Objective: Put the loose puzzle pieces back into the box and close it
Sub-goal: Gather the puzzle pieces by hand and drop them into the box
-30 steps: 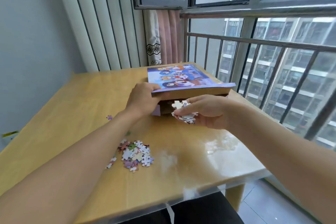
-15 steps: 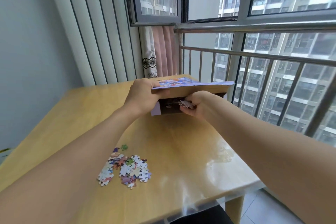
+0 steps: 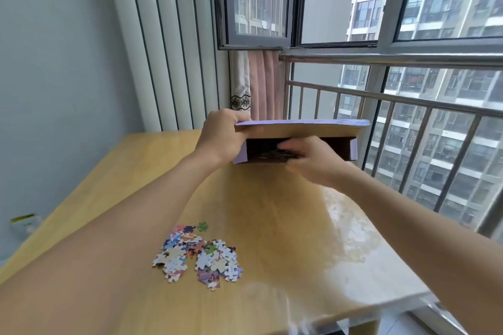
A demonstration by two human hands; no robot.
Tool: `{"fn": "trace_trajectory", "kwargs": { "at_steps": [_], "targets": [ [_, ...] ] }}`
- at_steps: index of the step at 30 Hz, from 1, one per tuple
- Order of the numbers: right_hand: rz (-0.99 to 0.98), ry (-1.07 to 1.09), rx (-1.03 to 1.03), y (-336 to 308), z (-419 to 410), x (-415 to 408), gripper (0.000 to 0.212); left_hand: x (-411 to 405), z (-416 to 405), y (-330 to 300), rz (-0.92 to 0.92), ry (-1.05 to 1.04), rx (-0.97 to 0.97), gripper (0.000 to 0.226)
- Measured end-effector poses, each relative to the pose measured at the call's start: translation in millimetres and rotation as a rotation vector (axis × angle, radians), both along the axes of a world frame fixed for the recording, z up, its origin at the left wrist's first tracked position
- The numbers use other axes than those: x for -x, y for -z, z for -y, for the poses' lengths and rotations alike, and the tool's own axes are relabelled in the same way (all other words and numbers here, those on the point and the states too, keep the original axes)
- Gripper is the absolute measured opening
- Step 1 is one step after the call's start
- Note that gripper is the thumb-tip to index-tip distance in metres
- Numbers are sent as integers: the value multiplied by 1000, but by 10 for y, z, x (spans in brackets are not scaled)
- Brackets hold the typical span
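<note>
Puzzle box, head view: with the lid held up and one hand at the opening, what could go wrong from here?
The left hand props the lid up; a slip could drop it onto the right hand. Pulling that hand out may drag pieces from the box. The loose pile remains on the table.

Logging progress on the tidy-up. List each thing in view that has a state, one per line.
Box: open, pieces inside.
Lid: raised, held up by the left hand.
Right hand: at the box mouth, blurred.
Loose pieces: on the table, in a pile.
Window: open.
</note>
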State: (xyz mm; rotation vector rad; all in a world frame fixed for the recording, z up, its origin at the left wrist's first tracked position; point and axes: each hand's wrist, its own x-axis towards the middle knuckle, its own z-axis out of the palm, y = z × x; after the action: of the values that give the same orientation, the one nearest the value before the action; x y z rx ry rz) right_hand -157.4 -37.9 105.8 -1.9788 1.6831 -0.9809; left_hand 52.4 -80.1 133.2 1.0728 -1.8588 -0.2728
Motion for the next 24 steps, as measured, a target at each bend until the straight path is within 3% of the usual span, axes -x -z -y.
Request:
{"fn": "trace_trajectory", "kwargs": {
  "at_steps": [2,3,5,6,8,11,18,22,24],
  "targets": [
    [-561,38,209,87,34,16,32,-4,-17,-5,-28,-3,9,30],
    [-683,102,294,60,62,24,23,7,-38,-37,-63,-6,22,24],
    [-721,171,481,-43,147,59,15,28,-62,-141,-166,-29,77,8],
    [-666,168,591,-125,190,77,14,27,-70,-199,-209,-60,107,13],
    [-528,141,759,-330,235,106,14,-9,-60,-243,-249,-120,123,48],
    [-581,109,663,-514,197,24,16,-58,-86,-175,-180,-114,36,62],
    [-630,80,536,-408,176,-71,21,-213,-2,10,-247,-79,-20,20],
    [-691,0,378,-308,184,-160,47,-301,85,72,-224,-204,-49,31],
    [-750,-22,283,-217,191,-219,37,-382,106,171,-200,-185,-121,37]
  ]
}}
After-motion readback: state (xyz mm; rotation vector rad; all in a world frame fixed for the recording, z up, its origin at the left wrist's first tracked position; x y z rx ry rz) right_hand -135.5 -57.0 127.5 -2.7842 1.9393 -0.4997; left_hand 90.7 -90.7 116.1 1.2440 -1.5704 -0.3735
